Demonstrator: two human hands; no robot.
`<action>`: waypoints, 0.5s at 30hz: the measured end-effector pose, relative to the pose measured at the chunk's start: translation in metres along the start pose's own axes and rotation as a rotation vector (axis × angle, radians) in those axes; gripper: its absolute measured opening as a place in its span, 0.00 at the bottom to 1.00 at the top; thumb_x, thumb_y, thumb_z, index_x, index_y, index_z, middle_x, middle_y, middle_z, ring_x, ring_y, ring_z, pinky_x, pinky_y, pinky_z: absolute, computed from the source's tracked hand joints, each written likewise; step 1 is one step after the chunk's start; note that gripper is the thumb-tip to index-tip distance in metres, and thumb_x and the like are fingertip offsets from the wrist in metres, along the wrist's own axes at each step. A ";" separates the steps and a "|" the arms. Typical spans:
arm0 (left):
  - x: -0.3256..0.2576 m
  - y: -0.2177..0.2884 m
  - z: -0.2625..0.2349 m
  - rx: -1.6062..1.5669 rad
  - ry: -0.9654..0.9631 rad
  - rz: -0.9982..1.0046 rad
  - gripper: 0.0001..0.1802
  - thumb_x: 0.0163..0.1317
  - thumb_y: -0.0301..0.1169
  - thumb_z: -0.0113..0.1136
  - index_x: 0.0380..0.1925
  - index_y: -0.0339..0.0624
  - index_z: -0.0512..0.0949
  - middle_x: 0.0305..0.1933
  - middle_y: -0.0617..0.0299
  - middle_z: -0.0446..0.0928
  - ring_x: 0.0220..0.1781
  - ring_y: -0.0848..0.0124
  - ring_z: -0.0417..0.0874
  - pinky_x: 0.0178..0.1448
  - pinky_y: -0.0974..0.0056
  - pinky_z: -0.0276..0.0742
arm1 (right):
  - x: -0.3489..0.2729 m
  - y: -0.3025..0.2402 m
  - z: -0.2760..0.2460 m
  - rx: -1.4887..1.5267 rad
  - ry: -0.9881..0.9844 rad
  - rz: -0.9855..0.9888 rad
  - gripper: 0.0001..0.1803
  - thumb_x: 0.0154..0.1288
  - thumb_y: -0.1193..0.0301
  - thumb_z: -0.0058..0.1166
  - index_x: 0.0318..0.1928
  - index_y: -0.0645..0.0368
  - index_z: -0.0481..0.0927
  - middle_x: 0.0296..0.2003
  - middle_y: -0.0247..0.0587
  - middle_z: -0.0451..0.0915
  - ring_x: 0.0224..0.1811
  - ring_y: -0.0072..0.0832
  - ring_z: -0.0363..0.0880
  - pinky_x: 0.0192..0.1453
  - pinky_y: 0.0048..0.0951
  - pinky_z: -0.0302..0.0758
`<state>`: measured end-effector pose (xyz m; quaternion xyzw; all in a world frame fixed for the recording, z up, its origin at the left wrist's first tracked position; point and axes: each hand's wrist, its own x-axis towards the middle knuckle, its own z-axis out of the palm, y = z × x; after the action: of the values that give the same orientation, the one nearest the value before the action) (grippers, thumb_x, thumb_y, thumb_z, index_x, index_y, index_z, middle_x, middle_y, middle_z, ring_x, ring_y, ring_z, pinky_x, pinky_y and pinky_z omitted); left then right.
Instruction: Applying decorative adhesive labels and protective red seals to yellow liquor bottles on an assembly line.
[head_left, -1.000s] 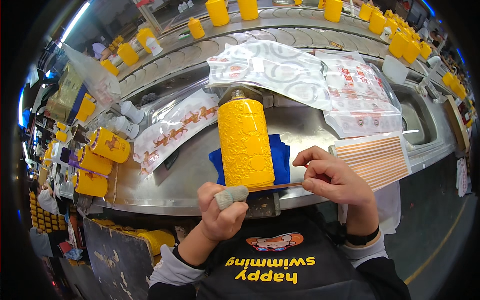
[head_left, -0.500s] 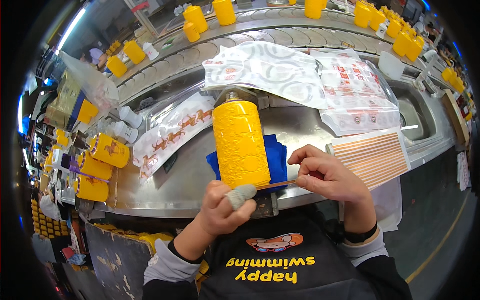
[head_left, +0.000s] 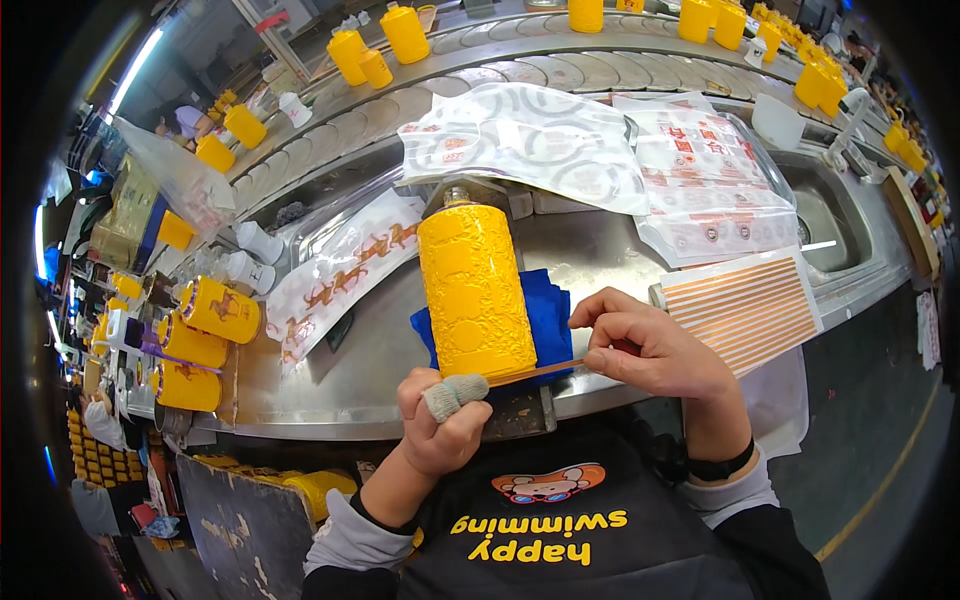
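Observation:
A yellow embossed bottle [head_left: 476, 290] lies with its neck pointing away, over a folded blue cloth [head_left: 548, 315] on the metal worktop. Along its near end stretches a thin orange-brown strip [head_left: 535, 373]. My left hand [head_left: 440, 425] is closed on the strip's left end close to the bottle's base; a grey knitted cover wraps one of its fingers. To the right of the bottle, my right hand [head_left: 650, 350] pinches the other end between thumb and fingertips. Whether the strip touches the bottle I cannot tell.
A sheet of orange stripes [head_left: 745, 310] lies at the right edge, before a sink [head_left: 825, 215]. Printed transfer sheets [head_left: 525, 140] cover the back; a horse-patterned sheet [head_left: 345, 275] lies left. Yellow decorated bottles [head_left: 222, 308] stand far left. Behind runs a conveyor [head_left: 480, 75] carrying bottles.
My left hand has shifted left and slightly down, so more of the strip shows between my hands. My right hand has barely moved. Bottles on the conveyor have travelled left.

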<state>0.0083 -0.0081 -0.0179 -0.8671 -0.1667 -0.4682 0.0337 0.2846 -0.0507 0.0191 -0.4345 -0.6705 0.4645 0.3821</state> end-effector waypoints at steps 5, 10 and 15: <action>0.004 0.002 -0.003 0.064 -0.117 0.110 0.13 0.44 0.29 0.63 0.33 0.52 0.78 0.45 0.65 0.79 0.44 0.64 0.69 0.40 0.61 0.69 | 0.000 0.000 -0.001 0.018 0.001 0.039 0.12 0.64 0.68 0.58 0.29 0.64 0.76 0.47 0.40 0.71 0.35 0.19 0.67 0.39 0.21 0.66; 0.005 0.005 -0.001 -0.037 -0.022 -0.035 0.12 0.45 0.29 0.62 0.33 0.52 0.78 0.44 0.65 0.79 0.43 0.64 0.69 0.41 0.60 0.69 | -0.001 0.000 0.000 0.027 0.008 0.046 0.12 0.64 0.68 0.58 0.30 0.63 0.76 0.47 0.40 0.71 0.34 0.19 0.67 0.39 0.21 0.66; 0.000 0.006 0.003 0.015 -0.031 -0.010 0.13 0.43 0.28 0.63 0.33 0.52 0.78 0.43 0.63 0.78 0.43 0.62 0.68 0.40 0.58 0.69 | 0.000 0.000 -0.001 0.003 -0.012 0.046 0.11 0.64 0.68 0.58 0.30 0.64 0.76 0.47 0.40 0.71 0.34 0.18 0.67 0.38 0.21 0.66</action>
<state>0.0124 -0.0134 -0.0186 -0.8731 -0.1753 -0.4535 0.0353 0.2859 -0.0503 0.0196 -0.4465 -0.6618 0.4767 0.3680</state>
